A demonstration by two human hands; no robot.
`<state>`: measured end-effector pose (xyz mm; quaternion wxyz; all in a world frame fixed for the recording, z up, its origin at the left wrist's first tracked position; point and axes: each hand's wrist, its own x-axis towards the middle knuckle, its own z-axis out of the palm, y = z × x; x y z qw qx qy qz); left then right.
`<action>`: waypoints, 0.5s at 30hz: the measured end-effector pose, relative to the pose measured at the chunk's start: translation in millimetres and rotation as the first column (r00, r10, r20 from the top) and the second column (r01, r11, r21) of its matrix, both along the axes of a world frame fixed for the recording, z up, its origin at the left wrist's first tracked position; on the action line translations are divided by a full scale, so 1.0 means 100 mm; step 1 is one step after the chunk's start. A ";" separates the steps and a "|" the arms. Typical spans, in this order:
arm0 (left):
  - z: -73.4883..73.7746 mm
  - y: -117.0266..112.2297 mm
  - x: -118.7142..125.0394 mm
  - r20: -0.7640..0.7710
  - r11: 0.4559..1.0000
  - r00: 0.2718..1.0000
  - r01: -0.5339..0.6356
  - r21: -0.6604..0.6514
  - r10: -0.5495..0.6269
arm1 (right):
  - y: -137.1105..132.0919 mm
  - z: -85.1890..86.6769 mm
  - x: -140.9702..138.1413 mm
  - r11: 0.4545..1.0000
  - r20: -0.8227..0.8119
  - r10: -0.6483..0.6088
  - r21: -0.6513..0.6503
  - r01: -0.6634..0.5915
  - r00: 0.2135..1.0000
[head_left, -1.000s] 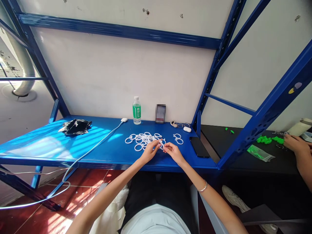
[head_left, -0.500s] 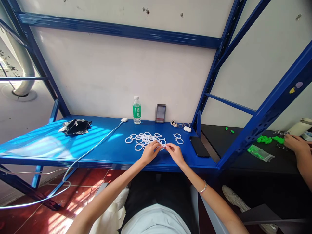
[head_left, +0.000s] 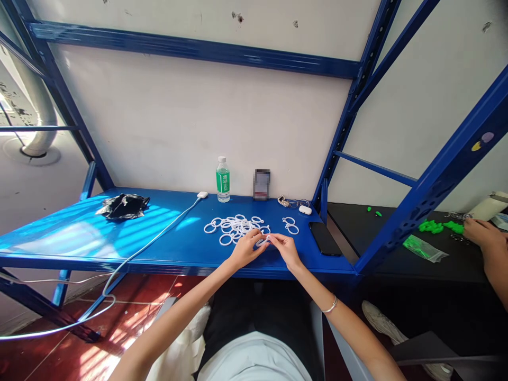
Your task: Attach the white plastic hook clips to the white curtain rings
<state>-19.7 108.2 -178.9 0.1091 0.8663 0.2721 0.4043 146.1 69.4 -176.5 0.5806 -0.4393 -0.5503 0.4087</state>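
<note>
Between my two hands is a white plastic ring [head_left: 262, 243], held just above the blue tabletop near its front edge. My left hand [head_left: 248, 248] is closed round the ring's left side with thumb and fingers. The fingertips of my right hand [head_left: 284, 248] pinch the ring's small end at its upper right. A heap of white rings [head_left: 236, 226] lies just behind my left hand. To the right, a few more white rings [head_left: 290, 226] sit apart from the heap.
A water bottle [head_left: 223, 180] and a propped phone [head_left: 261, 185] stand at the back. A black phone [head_left: 324, 239], a white earbud case [head_left: 305, 210], a white cable [head_left: 166, 228] and a black bag [head_left: 124, 206] lie about. At right, another person's hand [head_left: 482, 233] is near green pieces [head_left: 431, 227].
My left fingers have shifted slightly, and the ring between my hands now shows more below my fingertips. My right hand stays pinched in nearly the same spot.
</note>
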 end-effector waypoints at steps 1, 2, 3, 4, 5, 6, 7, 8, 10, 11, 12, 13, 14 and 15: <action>0.00 0.00 0.00 0.005 1.000 1.000 0.002 -0.010 -0.002 | 0.00 0.01 0.00 1.000 -0.010 0.002 0.005 -0.002 1.000; 0.01 0.00 0.00 0.012 1.000 1.000 0.007 -0.025 -0.006 | 0.00 0.01 0.00 1.000 -0.015 0.002 0.010 -0.002 1.000; 0.01 0.00 0.00 0.020 0.999 1.000 0.016 -0.047 -0.015 | 0.00 0.02 0.00 1.000 -0.015 0.000 0.012 0.000 1.000; 0.02 0.00 -0.01 0.029 0.997 0.999 0.029 -0.072 -0.027 | 0.00 0.02 0.00 1.000 -0.017 -0.004 0.012 0.004 1.000; 0.03 0.00 -0.01 0.040 0.994 0.998 0.049 -0.099 -0.046 | -0.01 0.02 0.00 1.000 -0.021 -0.008 0.012 0.008 1.000; 0.03 0.00 -0.01 0.052 0.989 0.996 0.073 -0.127 -0.067 | -0.01 0.01 0.00 1.000 -0.024 -0.013 0.013 0.013 1.000; 0.04 0.00 -0.01 0.068 0.983 0.994 0.098 -0.154 -0.088 | -0.01 0.01 0.00 1.000 -0.027 -0.018 0.014 0.019 0.999; 0.05 0.00 -0.01 0.087 0.977 0.991 0.120 -0.178 -0.105 | -0.01 0.01 0.01 1.000 -0.028 -0.024 0.015 0.025 0.999; 0.06 0.01 -0.02 0.133 0.963 0.983 0.153 -0.220 -0.126 | -0.01 0.01 0.01 0.999 -0.021 -0.035 0.021 0.035 0.999; 0.06 0.01 -0.02 0.155 0.957 0.979 0.166 -0.239 -0.132 | -0.01 0.01 0.01 0.999 -0.014 -0.036 0.024 0.036 0.999; 0.06 0.01 -0.02 0.176 0.949 0.975 0.179 -0.258 -0.136 | -0.01 0.01 0.02 0.999 -0.009 -0.036 0.023 0.036 0.999; 0.06 0.01 -0.02 0.195 0.941 0.971 0.193 -0.279 -0.141 | 0.00 0.00 0.02 0.999 -0.014 -0.033 0.020 0.034 0.999; 0.07 0.01 -0.02 0.211 0.931 0.966 0.207 -0.302 -0.147 | 0.00 0.00 0.03 1.000 -0.033 -0.026 0.009 0.026 0.999; 0.08 0.00 -0.02 0.222 0.919 0.963 0.222 -0.325 -0.154 | 0.01 -0.01 0.03 1.000 -0.070 -0.009 -0.012 0.009 0.998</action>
